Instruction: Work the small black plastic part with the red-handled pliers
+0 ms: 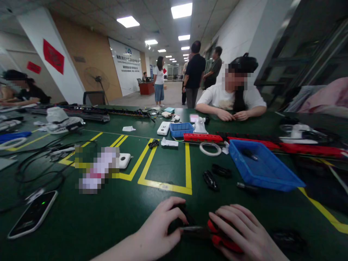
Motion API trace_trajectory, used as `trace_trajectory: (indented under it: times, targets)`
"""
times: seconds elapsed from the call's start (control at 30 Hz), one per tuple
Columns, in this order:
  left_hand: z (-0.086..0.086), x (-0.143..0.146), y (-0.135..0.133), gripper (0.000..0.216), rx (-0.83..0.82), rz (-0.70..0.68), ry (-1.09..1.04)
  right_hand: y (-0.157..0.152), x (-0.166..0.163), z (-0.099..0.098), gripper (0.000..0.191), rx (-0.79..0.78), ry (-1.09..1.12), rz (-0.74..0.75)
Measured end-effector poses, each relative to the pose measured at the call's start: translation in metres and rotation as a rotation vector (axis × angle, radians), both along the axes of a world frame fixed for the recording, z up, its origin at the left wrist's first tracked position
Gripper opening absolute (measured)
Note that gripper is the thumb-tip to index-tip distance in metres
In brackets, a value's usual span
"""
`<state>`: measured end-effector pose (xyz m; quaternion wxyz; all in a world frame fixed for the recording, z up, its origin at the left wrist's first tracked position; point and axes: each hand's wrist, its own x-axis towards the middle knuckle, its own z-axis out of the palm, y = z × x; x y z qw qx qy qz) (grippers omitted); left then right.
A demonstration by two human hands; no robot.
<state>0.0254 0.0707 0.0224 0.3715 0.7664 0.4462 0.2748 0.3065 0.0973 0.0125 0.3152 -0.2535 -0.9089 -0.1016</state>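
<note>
Low in the head view, my right hand (240, 228) is wrapped round the red handles of a pair of scissors (225, 242). Their metal blades point left toward my left hand (167, 226), which has its fingers curled round a dark bundle, apparently a coiled black cable (187, 216). The blade tips reach my left fingertips; whether they touch the bundle I cannot tell. Beyond my hands lie two coiled black cables, one nearer (210, 180) and one farther (221, 170). Another dark bundle (289, 239) rests right of my right hand.
A blue tray (268, 177) with a dark item inside stands at the right, near a red strip (202, 137). Yellow tape (164, 186) marks the green table. A phone-like device (34, 214) and black cables lie left. Across the table sits a person (231, 94).
</note>
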Motion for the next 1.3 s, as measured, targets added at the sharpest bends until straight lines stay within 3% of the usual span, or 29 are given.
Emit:
trace_trajectory:
  times: [0.27, 0.43, 0.6, 0.87, 1.13, 1.3]
  targets:
    - [0.005, 0.000, 0.000, 0.035, 0.048, -0.078, 0.073, -0.004, 0.005, 0.002, 0.037, 0.281, -0.090, -0.029]
    - [0.008, -0.009, 0.002, 0.041, 0.074, -0.202, 0.090, -0.003, 0.010, 0.001, 0.038, 0.339, -0.220, -0.039]
    - [-0.002, -0.011, 0.010, 0.051, 0.135, -0.211, 0.113, -0.008, 0.010, 0.005, 0.042, 0.364, -0.280, -0.082]
    - [-0.003, -0.020, 0.022, 0.035, 0.155, -0.315, 0.164, -0.014, -0.002, 0.012, 0.045, 0.351, -0.295, -0.162]
    - [-0.003, -0.041, 0.049, 0.024, 0.197, -0.362, 0.183, 0.006, -0.023, 0.013, 0.055, 0.198, -0.314, -0.242]
    - [-0.005, -0.049, 0.066, 0.024, 0.236, -0.367, 0.182, 0.013, -0.027, 0.005, 0.053, 0.124, -0.212, -0.281]
